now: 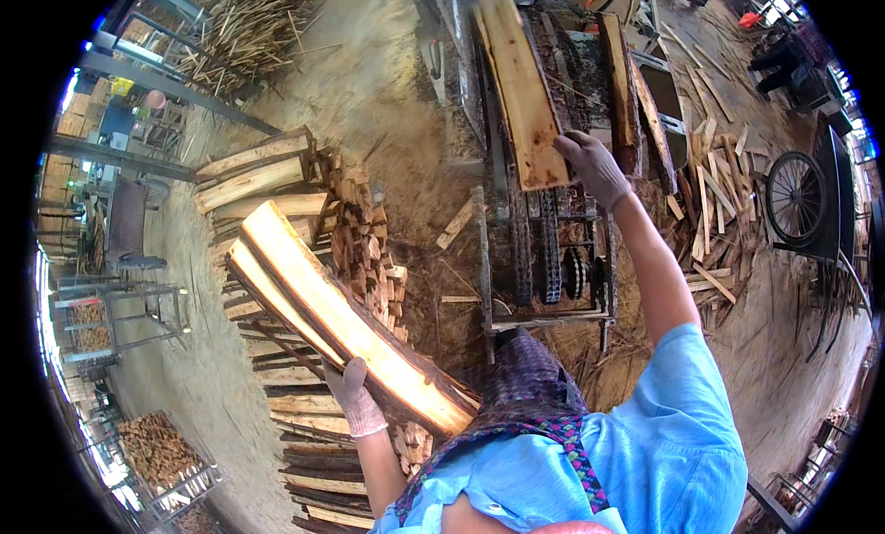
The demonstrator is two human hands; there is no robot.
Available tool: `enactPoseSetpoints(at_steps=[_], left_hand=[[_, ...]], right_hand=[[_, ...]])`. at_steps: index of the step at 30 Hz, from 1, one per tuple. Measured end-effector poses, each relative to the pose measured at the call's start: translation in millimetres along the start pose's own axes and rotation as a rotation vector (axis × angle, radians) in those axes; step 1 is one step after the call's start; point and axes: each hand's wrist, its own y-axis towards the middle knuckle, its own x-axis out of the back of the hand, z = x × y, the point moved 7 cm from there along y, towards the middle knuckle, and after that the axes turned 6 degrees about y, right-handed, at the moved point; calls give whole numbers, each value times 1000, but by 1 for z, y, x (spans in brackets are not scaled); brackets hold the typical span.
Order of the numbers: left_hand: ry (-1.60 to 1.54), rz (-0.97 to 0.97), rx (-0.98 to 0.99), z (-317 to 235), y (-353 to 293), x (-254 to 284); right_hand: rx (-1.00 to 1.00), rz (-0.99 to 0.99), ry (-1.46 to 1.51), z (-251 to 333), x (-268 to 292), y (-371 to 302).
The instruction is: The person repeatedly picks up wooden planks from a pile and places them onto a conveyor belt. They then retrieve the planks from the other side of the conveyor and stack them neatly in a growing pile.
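A long pale board with a bark edge (525, 91) lies lengthwise on the chain bed of a machine, its near end toward me. My right hand (595, 170), in a light knitted glove, grips the right edge of that near end. In front of my body, on the left, a bark-edged slab (369, 340) slants from far left down to my apron, with a narrower slab (281, 299) along its left side. My gloved left hand (355, 400) is closed round their left edge, thumb on top; its other fingers are mostly hidden beneath.
The machine's chains (553, 248) run ahead of me inside a metal frame. More bark-edged boards (619, 82) rest on its right side. Stacked slabs (300, 405) stand at my left. Scrap strips (719, 193) litter the right floor near a spoked wheel (797, 197).
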Motion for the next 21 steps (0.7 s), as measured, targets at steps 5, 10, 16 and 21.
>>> enactPoseSetpoints(at_steps=[5, 10, 16, 21], left_hand=[[5, -36, 1, 17, -1, 21], [-67, -61, -20, 2, -15, 12], [-67, -115, 23, 2, -24, 19], [-69, -125, 30, -11, -29, 10]], right_hand=[[5, -20, -785, 7, -16, 66], [10, -149, -801, 12, -25, 101], [-184, -55, -818, 1, -29, 127], [-55, -58, -845, 18, -52, 130]])
